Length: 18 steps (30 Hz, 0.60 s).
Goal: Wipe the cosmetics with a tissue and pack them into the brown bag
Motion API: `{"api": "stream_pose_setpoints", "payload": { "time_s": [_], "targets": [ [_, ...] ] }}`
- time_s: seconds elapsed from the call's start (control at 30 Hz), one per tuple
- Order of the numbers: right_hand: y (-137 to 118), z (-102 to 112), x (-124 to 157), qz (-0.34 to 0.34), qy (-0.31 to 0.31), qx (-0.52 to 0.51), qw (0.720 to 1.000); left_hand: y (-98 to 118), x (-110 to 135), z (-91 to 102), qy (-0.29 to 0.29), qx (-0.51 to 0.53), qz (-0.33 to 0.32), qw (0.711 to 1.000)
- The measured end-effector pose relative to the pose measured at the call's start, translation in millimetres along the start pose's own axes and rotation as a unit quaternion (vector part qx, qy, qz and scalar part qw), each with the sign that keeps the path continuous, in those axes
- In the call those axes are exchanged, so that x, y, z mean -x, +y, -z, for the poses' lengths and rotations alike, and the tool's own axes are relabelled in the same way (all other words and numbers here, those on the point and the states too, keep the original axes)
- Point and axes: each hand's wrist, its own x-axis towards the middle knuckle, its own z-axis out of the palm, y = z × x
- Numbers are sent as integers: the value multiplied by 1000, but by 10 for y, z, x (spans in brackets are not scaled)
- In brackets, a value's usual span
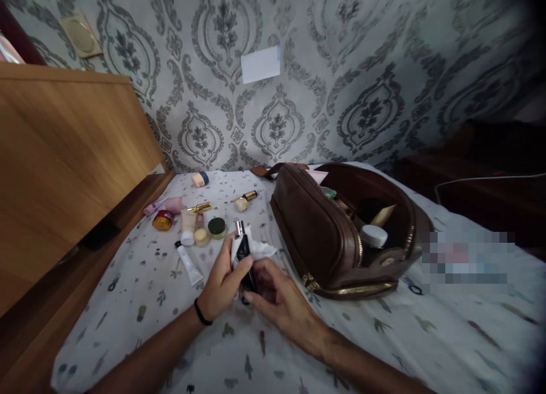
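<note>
My left hand (222, 283) is closed round a small black bottle (245, 256) with a silver cap, together with a crumpled white tissue (259, 248). My right hand (273, 297) pinches the lower end of the same bottle from the right. Both hands are over the patterned bedsheet (384, 337), just left of an open brown leather toiletry bag (324, 235). A dark band sits on my left wrist.
Several small cosmetics lie on the sheet behind my hands: a white tube (189, 263), a dark green jar (217, 227), a red pot (162, 220), a gold-capped bottle (244, 200). A wooden headboard (63, 155) stands at left, patterned wallpaper behind. The bag holds more items.
</note>
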Motion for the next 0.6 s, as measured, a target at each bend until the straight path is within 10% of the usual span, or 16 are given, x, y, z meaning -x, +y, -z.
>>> {"api": "stream_pose_setpoints", "payload": {
  "time_s": [0.23,0.6],
  "targets": [
    [-5,-15,-55,-61,-66,-208,974,-6,-49,47,7,32,13,999],
    [70,1,-95,-40,-13,-129,991,-25,36,-68,12,-40,-80,996]
  ]
}}
